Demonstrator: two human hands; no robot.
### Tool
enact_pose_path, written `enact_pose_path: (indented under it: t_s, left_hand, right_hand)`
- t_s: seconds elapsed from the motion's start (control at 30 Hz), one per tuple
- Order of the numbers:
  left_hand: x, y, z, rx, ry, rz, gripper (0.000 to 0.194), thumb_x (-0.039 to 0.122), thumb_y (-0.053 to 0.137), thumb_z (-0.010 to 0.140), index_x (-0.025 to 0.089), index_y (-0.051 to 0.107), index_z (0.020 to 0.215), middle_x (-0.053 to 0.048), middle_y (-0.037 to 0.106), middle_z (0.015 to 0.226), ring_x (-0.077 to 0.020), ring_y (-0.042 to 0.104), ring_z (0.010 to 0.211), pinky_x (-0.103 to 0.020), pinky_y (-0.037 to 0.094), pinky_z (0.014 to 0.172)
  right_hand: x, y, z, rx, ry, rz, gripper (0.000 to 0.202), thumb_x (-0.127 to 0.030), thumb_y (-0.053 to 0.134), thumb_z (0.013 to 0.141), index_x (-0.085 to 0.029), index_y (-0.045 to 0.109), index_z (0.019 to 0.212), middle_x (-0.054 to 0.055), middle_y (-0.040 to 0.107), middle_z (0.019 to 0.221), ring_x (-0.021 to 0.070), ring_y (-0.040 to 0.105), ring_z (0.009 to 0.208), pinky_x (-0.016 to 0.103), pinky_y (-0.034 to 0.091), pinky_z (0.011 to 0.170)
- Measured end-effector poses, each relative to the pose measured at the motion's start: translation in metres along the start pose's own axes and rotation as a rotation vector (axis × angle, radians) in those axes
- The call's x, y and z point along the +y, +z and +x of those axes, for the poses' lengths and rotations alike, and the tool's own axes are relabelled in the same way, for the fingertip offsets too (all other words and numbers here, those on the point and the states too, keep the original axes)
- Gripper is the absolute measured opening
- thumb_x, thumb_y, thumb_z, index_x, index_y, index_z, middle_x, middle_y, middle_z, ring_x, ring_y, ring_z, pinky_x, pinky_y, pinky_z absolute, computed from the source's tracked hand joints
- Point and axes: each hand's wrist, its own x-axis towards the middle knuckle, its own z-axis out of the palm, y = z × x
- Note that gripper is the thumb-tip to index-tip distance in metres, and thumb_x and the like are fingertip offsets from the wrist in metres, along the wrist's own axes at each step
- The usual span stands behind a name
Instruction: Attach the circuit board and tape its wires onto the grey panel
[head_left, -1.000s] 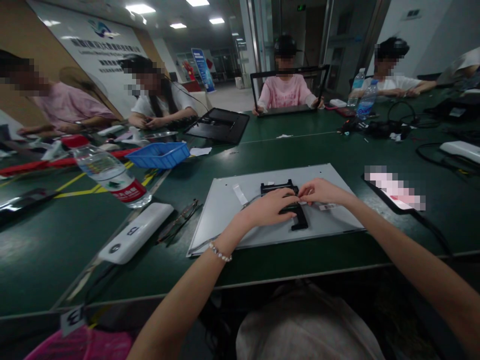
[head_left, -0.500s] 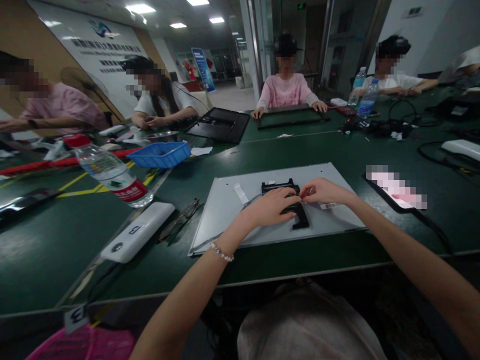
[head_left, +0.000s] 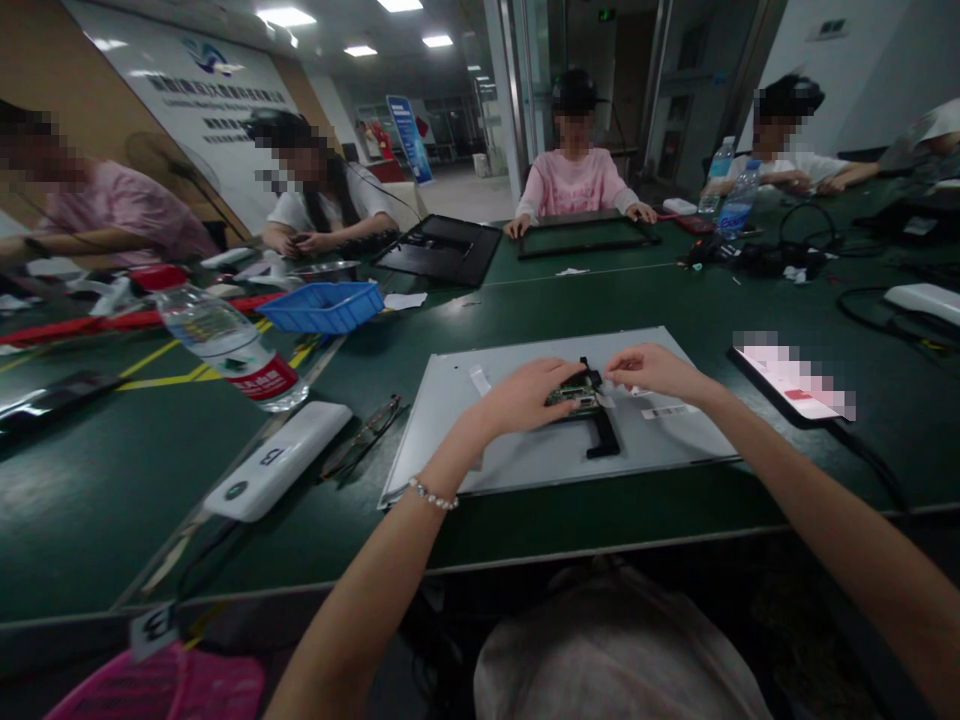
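Note:
A pale grey flat panel [head_left: 510,470] lies in front of me, with a black plastic bracket [head_left: 602,432] on it. Within the bracket shows a green circuit board [head_left: 576,396]. My left hand [head_left: 525,393] covers the bracket's left end, its thumb and fingers closed around the board's two long sides. Just right of the bracket, my right hand [head_left: 646,370] has thumb and forefinger pinched together. A clear, shiny strip [head_left: 606,394] shows below those fingertips; whether they hold it is hard to make out. A white label [head_left: 666,411] is on the panel.
Left of the panel lie eyeglasses [head_left: 364,437], a white power bank [head_left: 279,462], a tilted water bottle [head_left: 232,345] and a blue tray [head_left: 326,306]. A phone [head_left: 789,382] with a cable is at right. Several people sit around the table, one holding a black frame [head_left: 589,245].
My left hand has shifted slightly left, uncovering the circuit board. My right hand has lifted a little up and right from the bracket, and the shiny strip now shows.

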Motion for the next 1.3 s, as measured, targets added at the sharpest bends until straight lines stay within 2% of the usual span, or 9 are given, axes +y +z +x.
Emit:
enact_pose_path:
  t_s: [0.17, 0.3, 0.43, 0.6, 0.7, 0.87, 1.0, 1.17, 1.3]
  left_hand:
    - [-0.038, -0.02, -0.02, 0.082, -0.505, 0.277, 0.04, 0.04, 0.041, 0.092, 0.015, 0.049, 0.122, -0.012, 0.054, 0.115, -0.0251, 0.055, 0.104, -0.036, 0.042, 0.091]
    - [-0.07, -0.022, -0.04, -0.044, -0.823, 0.339, 0.043, 0.043, 0.043, 0.089, 0.014, 0.051, 0.119, -0.015, 0.054, 0.115, -0.0261, 0.06, 0.099, -0.034, 0.045, 0.083]
    - [-0.09, -0.02, -0.046, -0.198, -0.804, 0.232, 0.039, 0.037, 0.05, 0.084, 0.014, 0.056, 0.114, -0.011, 0.062, 0.107, -0.0233, 0.06, 0.098, -0.028, 0.045, 0.081]
    - [-0.094, -0.025, -0.044, -0.212, -0.733, 0.137, 0.024, 0.018, 0.049, 0.074, 0.016, 0.064, 0.091, -0.005, 0.068, 0.086, -0.0181, 0.062, 0.082, -0.023, 0.044, 0.069]
    - [-0.094, -0.034, -0.048, -0.159, -0.679, -0.055, 0.018, 0.025, 0.048, 0.075, 0.015, 0.063, 0.075, -0.004, 0.065, 0.073, -0.016, 0.06, 0.07, -0.023, 0.043, 0.063]
    - [-0.093, -0.055, -0.061, -0.073, -0.628, -0.44, 0.03, 0.042, 0.049, 0.077, 0.015, 0.061, 0.078, -0.002, 0.059, 0.068, -0.0107, 0.051, 0.059, -0.019, 0.036, 0.051]
    - [-0.088, -0.059, -0.063, -0.214, -0.659, -0.547, 0.029, 0.044, 0.056, 0.071, 0.016, 0.062, 0.075, 0.001, 0.056, 0.063, -0.0087, 0.044, 0.052, -0.02, 0.03, 0.047]
    - [-0.083, -0.046, -0.055, -0.437, -0.673, -0.505, 0.023, 0.038, 0.059, 0.063, 0.016, 0.063, 0.066, -0.002, 0.063, 0.064, -0.0089, 0.041, 0.049, -0.022, 0.025, 0.044]
    - [-0.081, -0.045, -0.054, -0.49, -0.713, -0.401, 0.03, 0.044, 0.059, 0.064, 0.016, 0.065, 0.073, -0.003, 0.065, 0.065, -0.0108, 0.045, 0.05, -0.022, 0.029, 0.047]
  right_hand:
    - [-0.006, 0.005, -0.002, 0.068, -0.009, 0.048, 0.023, -0.036, 0.058, 0.079, -0.015, 0.067, 0.086, 0.004, 0.066, 0.073, 0.0132, 0.058, 0.063, 0.025, 0.045, 0.059]
    - [-0.006, 0.012, -0.001, 0.066, -0.036, 0.067, 0.023, -0.035, 0.058, 0.079, -0.016, 0.068, 0.085, 0.005, 0.067, 0.073, 0.0149, 0.06, 0.066, 0.027, 0.047, 0.063]
    - [-0.002, 0.016, 0.002, 0.033, -0.065, 0.054, 0.023, -0.035, 0.057, 0.079, -0.016, 0.068, 0.085, 0.005, 0.068, 0.075, 0.0155, 0.062, 0.068, 0.028, 0.047, 0.066]
    - [0.001, 0.015, 0.002, 0.027, -0.079, 0.031, 0.024, -0.035, 0.056, 0.08, -0.015, 0.068, 0.087, 0.005, 0.069, 0.078, 0.0155, 0.063, 0.07, 0.028, 0.048, 0.067]
    - [0.0, 0.015, 0.002, 0.037, -0.087, 0.035, 0.024, -0.035, 0.056, 0.081, -0.015, 0.068, 0.087, 0.006, 0.068, 0.078, 0.0157, 0.063, 0.071, 0.028, 0.049, 0.067]
    - [0.001, 0.015, 0.003, 0.036, -0.099, 0.028, 0.025, -0.035, 0.055, 0.081, -0.015, 0.068, 0.088, 0.006, 0.069, 0.078, 0.0159, 0.063, 0.07, 0.029, 0.049, 0.067]
    - [0.003, 0.015, 0.004, 0.017, -0.105, 0.002, 0.026, -0.036, 0.056, 0.081, -0.015, 0.069, 0.089, 0.006, 0.069, 0.079, 0.0159, 0.063, 0.07, 0.029, 0.049, 0.067]
    - [0.007, 0.017, 0.005, 0.012, -0.126, -0.016, 0.025, -0.035, 0.055, 0.081, -0.015, 0.069, 0.088, 0.005, 0.069, 0.078, 0.016, 0.064, 0.07, 0.029, 0.048, 0.069]
    - [0.012, 0.019, 0.006, 0.009, -0.114, -0.022, 0.023, -0.034, 0.055, 0.081, -0.017, 0.069, 0.089, 0.004, 0.07, 0.078, 0.0155, 0.064, 0.069, 0.029, 0.048, 0.068]
